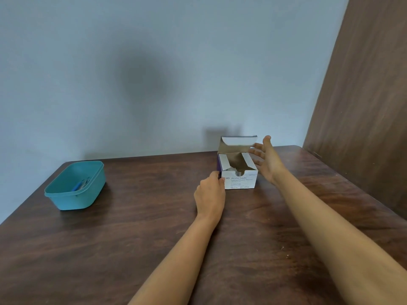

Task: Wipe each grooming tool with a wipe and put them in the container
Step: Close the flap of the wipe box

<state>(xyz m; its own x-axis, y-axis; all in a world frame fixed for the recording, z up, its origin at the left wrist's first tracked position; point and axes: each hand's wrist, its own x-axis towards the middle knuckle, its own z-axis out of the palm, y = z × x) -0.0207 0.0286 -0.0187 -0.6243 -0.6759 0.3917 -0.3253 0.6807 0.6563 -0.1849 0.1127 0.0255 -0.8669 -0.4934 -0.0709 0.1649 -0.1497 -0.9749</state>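
tools: slim blue-handled grooming tools (pixel 81 184) lie together inside the container; their number is too small to tell.
container: teal rectangular plastic container (pixel 66 203), open-topped, at nine o'clock on the table, well apart from the box.
box: white and purple cardboard box of alcohol swabs (pixel 240 181) at one o'clock, near the table's far edge; its side flaps are open and its lid flap stands up on the twelve o'clock side.
left hand: left hand (pixel 210 192) at the box's eight o'clock corner, fingers curled round that corner, holding it.
right hand: right hand (pixel 267 160) at the box's three o'clock, palm turned to the box, fingers straight and spread; whether the fingertips touch the raised flap, cannot tell.
table: dark brown wooden table (pixel 132 227) with rounded corners.
wall: pale blue-grey wall (pixel 154 51) at twelve o'clock, a soft shadow on it.
panel: brown wood-grain panel (pixel 363 95) at two o'clock.
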